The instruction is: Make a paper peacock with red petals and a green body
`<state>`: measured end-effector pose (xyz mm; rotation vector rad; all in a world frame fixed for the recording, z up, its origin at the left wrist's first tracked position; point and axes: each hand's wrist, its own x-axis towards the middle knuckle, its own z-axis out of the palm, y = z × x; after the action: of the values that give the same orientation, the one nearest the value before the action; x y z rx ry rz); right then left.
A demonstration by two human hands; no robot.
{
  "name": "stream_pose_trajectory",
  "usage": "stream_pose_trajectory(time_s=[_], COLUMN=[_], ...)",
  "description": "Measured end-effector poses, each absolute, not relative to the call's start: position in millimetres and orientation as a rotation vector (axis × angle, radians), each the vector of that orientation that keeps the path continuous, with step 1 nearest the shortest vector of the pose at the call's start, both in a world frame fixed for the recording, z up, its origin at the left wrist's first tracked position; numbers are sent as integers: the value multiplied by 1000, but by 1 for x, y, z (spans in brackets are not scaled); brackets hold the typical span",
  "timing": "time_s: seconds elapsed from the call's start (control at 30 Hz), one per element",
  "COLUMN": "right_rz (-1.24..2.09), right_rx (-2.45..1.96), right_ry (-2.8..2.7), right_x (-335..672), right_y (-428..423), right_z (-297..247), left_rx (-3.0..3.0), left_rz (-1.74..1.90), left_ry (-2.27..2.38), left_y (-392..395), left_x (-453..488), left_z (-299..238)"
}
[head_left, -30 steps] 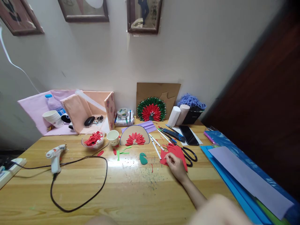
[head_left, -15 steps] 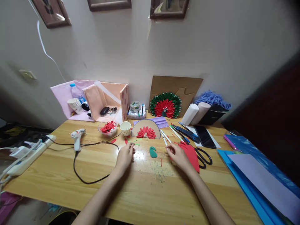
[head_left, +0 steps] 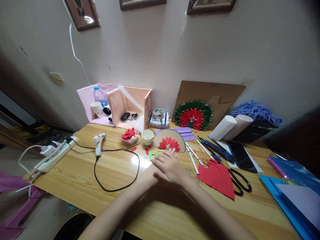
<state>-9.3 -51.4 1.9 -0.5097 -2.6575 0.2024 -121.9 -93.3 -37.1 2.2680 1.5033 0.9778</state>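
My right hand lies across the back of my left hand, its fingers stretched out and flat. Most of my left hand, including its fingers, is hidden underneath. Just beyond them is a beige half-round card edged in dark blue, with red petals fanned out on it. Small green strips lie by the left hand. The green bird-shaped cutout is out of sight, where the hands now are. To the right is a cut red sheet, beside black-handled scissors.
At left stand a white glue gun with a looping black cord and a power strip. Behind are a bowl of red scraps, a paper cup and a red-green peacock piece. Pens and a phone lie right.
My hands have come together from either side of the green cutout, the right now over the left. The view has turned left, so the table's things sit farther right.
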Motion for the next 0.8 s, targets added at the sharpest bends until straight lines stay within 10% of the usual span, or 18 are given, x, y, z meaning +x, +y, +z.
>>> stream_pose_trajectory(time_s=[0.43, 0.8], right_rz=[713, 190], right_rx=[-1297, -1552], right_ry=[-1889, -2023], right_x=[116, 133], right_y=[-8, -19], right_z=[-41, -60], left_rx=[1813, 2221], left_rz=[1033, 942], left_ry=[2081, 1585], left_y=[-123, -82], left_x=[-221, -128], left_z=[2, -9])
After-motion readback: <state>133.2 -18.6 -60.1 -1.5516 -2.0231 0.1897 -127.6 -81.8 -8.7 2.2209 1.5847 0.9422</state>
